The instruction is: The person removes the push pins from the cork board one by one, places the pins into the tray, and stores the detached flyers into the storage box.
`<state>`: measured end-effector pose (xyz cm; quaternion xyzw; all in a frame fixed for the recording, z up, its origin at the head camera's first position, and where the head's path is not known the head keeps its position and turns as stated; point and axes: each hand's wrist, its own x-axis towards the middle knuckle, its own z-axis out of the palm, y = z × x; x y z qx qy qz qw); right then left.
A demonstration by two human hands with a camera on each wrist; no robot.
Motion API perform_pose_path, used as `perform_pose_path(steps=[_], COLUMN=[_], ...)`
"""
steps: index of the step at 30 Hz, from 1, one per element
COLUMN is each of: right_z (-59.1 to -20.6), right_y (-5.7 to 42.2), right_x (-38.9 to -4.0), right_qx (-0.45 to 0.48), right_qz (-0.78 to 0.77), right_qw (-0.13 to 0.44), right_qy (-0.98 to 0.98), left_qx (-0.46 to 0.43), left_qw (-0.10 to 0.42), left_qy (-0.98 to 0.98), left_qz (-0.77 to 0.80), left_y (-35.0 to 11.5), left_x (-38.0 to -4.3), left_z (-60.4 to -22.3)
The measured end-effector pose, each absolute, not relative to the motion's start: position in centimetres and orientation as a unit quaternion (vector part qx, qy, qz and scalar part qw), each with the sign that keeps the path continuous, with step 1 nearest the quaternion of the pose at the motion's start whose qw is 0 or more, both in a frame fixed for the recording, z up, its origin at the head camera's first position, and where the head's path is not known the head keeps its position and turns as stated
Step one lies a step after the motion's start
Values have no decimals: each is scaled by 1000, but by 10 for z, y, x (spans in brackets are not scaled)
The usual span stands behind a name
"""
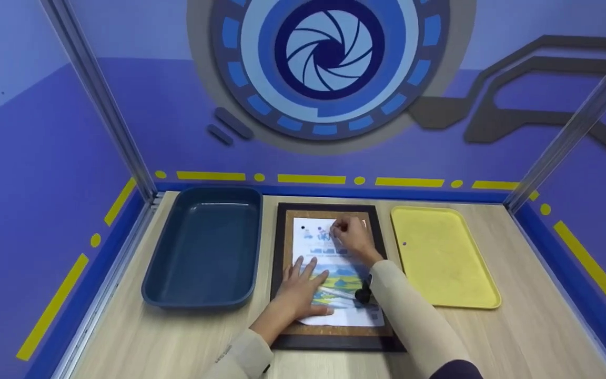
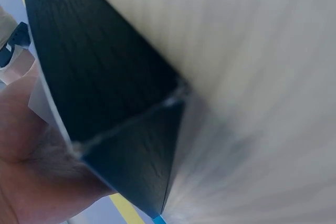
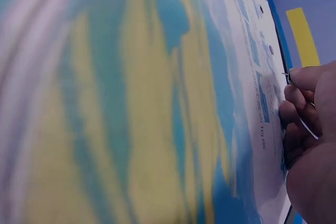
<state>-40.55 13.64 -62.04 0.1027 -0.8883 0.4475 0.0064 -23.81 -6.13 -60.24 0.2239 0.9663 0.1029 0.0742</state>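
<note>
A printed sheet (image 1: 350, 258) with blue lettering and a landscape picture lies on a brown board (image 1: 345, 330) with a black frame. My left hand (image 1: 299, 295) rests on the sheet's lower left part, fingers spread. Near the top right of the sheet, my right hand (image 1: 353, 235) pinches a small dark pushpin (image 3: 287, 76) between thumb and fingertip; its thin metal point shows in the right wrist view. A black pushpin (image 1: 303, 227) and a purple pushpin (image 1: 320, 228) sit along the sheet's top edge.
To the left of the board stands a deep dark blue tray (image 1: 205, 302). A shallow yellow tray (image 1: 447, 258) lies to the right, holding one small purple pushpin (image 1: 404, 243). Blue panels with metal posts (image 1: 119, 121) enclose the wooden table (image 1: 539, 331).
</note>
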Motion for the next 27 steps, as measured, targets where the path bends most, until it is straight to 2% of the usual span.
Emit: perform_pose_path(steps=[5,9,19,27], right_z=[-613,-602,-610,-627], right_y=[149,175,276,321], right_x=[-399,-395,-386,-373], right_qx=[164,173,74,-7], right_qz=[416,418,456,471], right_qw=[53,78,117,81], right_qy=[-893,-889,-879,-878], left_qx=[221,221,219,218], left_qw=[70,76,81,75], left_qy=[967,965,964,964], left_qz=[107,115,127,132], left_y=[-60,-61,-62,-59], left_x=[-238,-238,-236,-235], left_z=[-605,-605,-602,-603])
